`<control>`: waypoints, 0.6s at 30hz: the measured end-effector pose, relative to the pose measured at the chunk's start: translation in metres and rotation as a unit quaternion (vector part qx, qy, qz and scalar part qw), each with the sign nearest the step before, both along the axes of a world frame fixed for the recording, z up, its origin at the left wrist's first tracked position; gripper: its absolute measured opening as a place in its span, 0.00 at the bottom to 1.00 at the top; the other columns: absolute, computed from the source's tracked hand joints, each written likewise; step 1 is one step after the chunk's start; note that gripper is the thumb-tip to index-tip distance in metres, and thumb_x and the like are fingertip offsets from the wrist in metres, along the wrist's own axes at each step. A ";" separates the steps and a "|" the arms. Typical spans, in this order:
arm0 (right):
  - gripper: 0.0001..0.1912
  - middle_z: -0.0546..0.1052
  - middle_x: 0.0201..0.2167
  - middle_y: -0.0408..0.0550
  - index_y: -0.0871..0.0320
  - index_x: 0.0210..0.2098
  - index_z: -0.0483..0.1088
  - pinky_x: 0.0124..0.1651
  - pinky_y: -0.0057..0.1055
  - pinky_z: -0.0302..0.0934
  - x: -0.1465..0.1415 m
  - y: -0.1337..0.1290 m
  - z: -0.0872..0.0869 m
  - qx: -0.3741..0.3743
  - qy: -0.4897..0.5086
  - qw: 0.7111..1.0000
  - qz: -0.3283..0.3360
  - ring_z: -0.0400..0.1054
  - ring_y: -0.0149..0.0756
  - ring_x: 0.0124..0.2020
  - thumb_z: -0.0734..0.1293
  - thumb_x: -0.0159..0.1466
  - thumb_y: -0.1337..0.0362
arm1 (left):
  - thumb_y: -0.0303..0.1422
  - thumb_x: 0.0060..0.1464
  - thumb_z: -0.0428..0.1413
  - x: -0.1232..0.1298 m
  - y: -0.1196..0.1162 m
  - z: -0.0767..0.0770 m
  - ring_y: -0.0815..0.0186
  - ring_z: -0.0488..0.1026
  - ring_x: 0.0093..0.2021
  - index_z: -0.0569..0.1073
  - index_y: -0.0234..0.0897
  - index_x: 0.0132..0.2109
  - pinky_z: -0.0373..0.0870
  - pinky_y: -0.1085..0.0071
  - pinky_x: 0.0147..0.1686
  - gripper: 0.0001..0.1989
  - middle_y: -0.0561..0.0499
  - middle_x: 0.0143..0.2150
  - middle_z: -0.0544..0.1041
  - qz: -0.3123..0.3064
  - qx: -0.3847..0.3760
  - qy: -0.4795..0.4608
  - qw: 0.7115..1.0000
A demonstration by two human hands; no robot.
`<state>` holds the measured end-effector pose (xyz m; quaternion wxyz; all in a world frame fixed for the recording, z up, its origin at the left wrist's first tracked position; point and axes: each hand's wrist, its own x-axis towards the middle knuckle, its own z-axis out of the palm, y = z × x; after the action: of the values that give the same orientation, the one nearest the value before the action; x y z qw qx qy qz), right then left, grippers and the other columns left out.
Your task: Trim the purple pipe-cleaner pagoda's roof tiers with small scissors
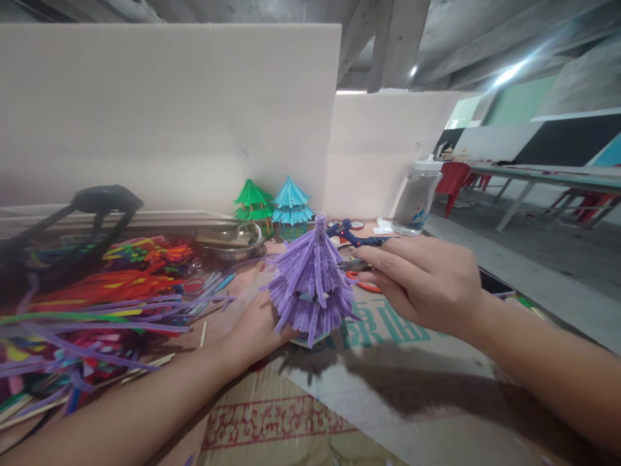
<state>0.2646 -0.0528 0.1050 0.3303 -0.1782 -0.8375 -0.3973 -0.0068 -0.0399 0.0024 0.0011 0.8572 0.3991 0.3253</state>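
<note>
Here, purple model (313,285), left hand (272,317) behind, right hand (429,275) (with tool (354,265))

The purple model (313,285) is covered in fuzzy, matt strips like chenille, and so, it seems, are the green model (252,197) and the blue model (291,200). The slim tool (356,265) looks like dull grey metal; the bowl (228,251) is shiny metal. The bottle (417,197) appears clear, glossy plastic — smooth-walled — and the glue gun (345,232) plastic. Thin sticks (202,334) look like bare wood, the panel (169,116) smooth and matt.
</note>
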 end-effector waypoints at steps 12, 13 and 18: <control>0.09 0.77 0.31 0.47 0.62 0.44 0.72 0.32 0.34 0.55 -0.004 0.005 0.000 0.009 -0.010 0.999 -0.031 0.66 0.36 0.30 0.61 0.71 0.66 | 0.37 0.56 0.51 0.003 0.003 -0.003 0.48 0.77 0.45 0.79 0.34 0.48 0.72 0.52 0.53 0.18 0.41 0.40 0.82 0.011 -0.024 -0.037 0.999; 0.09 0.77 0.31 0.47 0.62 0.45 0.72 0.32 0.34 0.55 -0.004 0.005 -0.001 0.006 -0.014 0.999 -0.030 0.66 0.36 0.30 0.62 0.70 0.66 | 0.37 0.56 0.51 0.003 0.003 -0.002 0.49 0.77 0.45 0.79 0.34 0.48 0.71 0.53 0.54 0.18 0.41 0.41 0.82 0.007 -0.023 -0.041 0.999; 0.07 0.76 0.29 0.44 0.60 0.45 0.72 0.32 0.33 0.54 -0.003 0.000 0.001 -0.003 -0.022 1.000 -0.008 0.64 0.34 0.29 0.64 0.69 0.66 | 0.38 0.57 0.51 0.005 0.002 0.001 0.49 0.77 0.46 0.78 0.35 0.48 0.72 0.53 0.53 0.18 0.41 0.42 0.82 0.013 -0.017 -0.034 0.999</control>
<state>0.2614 -0.0528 0.1060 0.3079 -0.1772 -0.8443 -0.4013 -0.0020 -0.0381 0.0035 0.0249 0.8403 0.4159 0.3470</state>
